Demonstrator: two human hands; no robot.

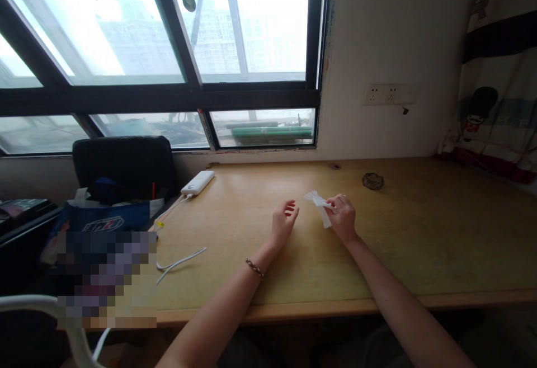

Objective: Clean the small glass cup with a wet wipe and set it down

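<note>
My right hand (342, 218) is closed on a thin white tissue (321, 203), pinched at its right end. The tissue hangs crumpled over the table, its loose part pointing left and downward. To the left of it, my left hand (285, 221) hovers above the wooden table (222, 278) with curled fingers that are apart and hold nothing. A braided bracelet (254, 268) is round the left wrist. A small gap separates the left fingers from the tissue.
A white power bank (198, 183) with a cable (184, 258) lies at the table's left. A dark round object (373, 181) is at the back right. Beside the table stand a black chair (123, 161) and a blue bag (109, 220).
</note>
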